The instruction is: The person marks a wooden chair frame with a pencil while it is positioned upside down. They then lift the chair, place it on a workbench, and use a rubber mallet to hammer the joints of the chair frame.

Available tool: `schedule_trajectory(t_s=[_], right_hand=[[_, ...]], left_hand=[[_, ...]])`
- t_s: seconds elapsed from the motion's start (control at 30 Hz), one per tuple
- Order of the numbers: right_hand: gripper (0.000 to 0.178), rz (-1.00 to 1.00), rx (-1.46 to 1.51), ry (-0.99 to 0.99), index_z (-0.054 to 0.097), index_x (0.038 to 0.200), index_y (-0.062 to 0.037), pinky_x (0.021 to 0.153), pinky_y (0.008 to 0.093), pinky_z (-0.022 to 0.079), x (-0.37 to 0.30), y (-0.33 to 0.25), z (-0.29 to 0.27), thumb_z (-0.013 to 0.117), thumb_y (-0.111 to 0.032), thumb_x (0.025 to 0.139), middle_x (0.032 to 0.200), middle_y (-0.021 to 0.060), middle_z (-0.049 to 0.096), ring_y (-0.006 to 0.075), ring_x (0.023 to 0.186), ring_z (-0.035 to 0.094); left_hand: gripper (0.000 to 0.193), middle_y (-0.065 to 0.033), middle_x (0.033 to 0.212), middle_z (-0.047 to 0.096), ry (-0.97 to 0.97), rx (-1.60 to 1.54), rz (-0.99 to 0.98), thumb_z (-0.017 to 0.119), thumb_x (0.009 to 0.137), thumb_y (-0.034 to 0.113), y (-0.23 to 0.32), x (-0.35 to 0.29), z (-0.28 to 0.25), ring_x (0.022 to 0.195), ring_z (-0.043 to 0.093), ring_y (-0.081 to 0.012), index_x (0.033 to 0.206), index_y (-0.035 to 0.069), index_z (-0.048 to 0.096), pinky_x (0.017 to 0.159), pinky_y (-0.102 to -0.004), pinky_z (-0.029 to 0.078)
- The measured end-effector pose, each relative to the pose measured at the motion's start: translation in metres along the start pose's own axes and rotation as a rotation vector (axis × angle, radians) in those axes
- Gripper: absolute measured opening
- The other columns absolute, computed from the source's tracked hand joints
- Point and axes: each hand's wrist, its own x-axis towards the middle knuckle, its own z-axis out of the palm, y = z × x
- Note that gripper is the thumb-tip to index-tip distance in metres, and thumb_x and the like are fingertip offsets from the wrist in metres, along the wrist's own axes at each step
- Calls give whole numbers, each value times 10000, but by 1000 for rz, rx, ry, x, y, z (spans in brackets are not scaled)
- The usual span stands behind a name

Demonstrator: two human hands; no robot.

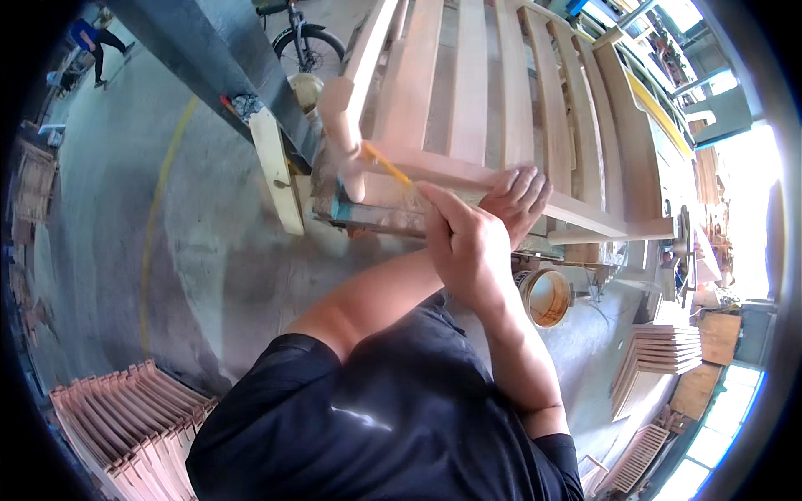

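While one right hand (pixel 468 242) closes its bent fingers firmly round one thin, straight yellow stick-shaped tool (pixel 388 165), one left hand (pixel 520 199) lies beyond it, its four fingers close together and curved over one long, pale wooden front rail (pixel 585 215). Whether the left hand grips that rail or only rests on it, I cannot tell. The two forearms cross, the right in front.

The tool slants toward the near-left corner of the worktop, its far end at one thick, round-ended pale wooden post (pixel 340 113); contact there is too blurred to confirm. The rail belongs to one pale wooden slatted frame (pixel 468 79), with at least five flat slats, which lies on one worn workbench (pixel 380 215). One teal patch (pixel 341 209) marks the bench's near-left corner.

Below the near edge, toward the right, stands one round, open bucket (pixel 548 298) with a brownish inside. Past the left edge are one grey steel column (pixel 221 71), one narrow pale board (pixel 274 171), one dark bicycle wheel (pixel 309 52) and one distant person (pixel 93 42).
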Motion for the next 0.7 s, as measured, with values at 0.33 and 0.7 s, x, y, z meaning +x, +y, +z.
schedule_trajectory(t_s=[0.33, 0.7], right_hand=[[235, 392, 325, -36, 688, 1122, 19, 752, 388, 535, -53, 62, -91, 578, -74, 936, 882, 118, 711, 264, 830, 690], [423, 536, 614, 382, 591, 1035, 3, 445, 214, 228, -155, 172, -145, 395, -365, 1106, 594, -19, 440, 49, 471, 339]], left_hand=[[523, -135, 1313, 571, 28, 78, -19, 622, 859, 193, 1, -9, 26, 1303, 505, -322, 1351, 25, 562, 1121, -487, 359], [592, -126, 1281, 585, 89, 165, -120, 695, 749, 127, 28, 0, 16, 1277, 520, -310, 1327, 52, 591, 1121, -503, 351]])
